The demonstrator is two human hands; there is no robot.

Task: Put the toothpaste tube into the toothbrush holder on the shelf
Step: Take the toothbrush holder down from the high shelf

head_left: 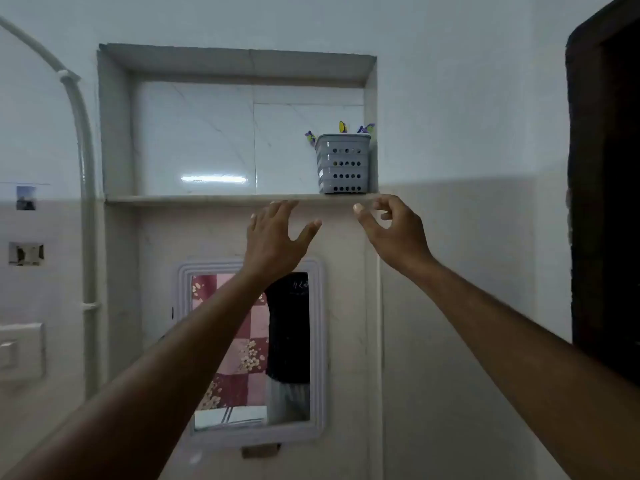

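- Plastic toothbrush holder [343, 163], grey, square-sided and slightly tapered, with rows of round holes punched through its ribbed walls; it stands upright just above the right hand, at the right end of the shelf, against the niche's side wall
- Coloured tips [343, 126], purple, yellow and green, poke above its rim; which of them, if any, is the toothpaste tube cannot be told
- Right hand [391, 230] hangs just below the shelf edge, empty, fingers curled loosely with thumb and forefinger apart
- Left hand [277, 237] sits beside it, farther from the holder, palm turned to the wall, fingers spread wide and holding nothing, fingertips [284, 203] reaching the shelf's front lip
- Shelf [207, 199] is a thin pale stone slab, smooth, forming the floor of a rectangular recess
- Recess back is glossy white marble tile [194, 140] with faint grey veins and a bright strip of reflected light
- Below both wrists hangs a mirror [252, 348] in a moulded white plastic frame, reflecting pink chequered floral cloth
- Walls are matt pale paint above, pinkish tile below
- White pipe [85, 168] curves down far beyond the left hand
- Dark wooden door frame [606, 168] stands past the right forearm
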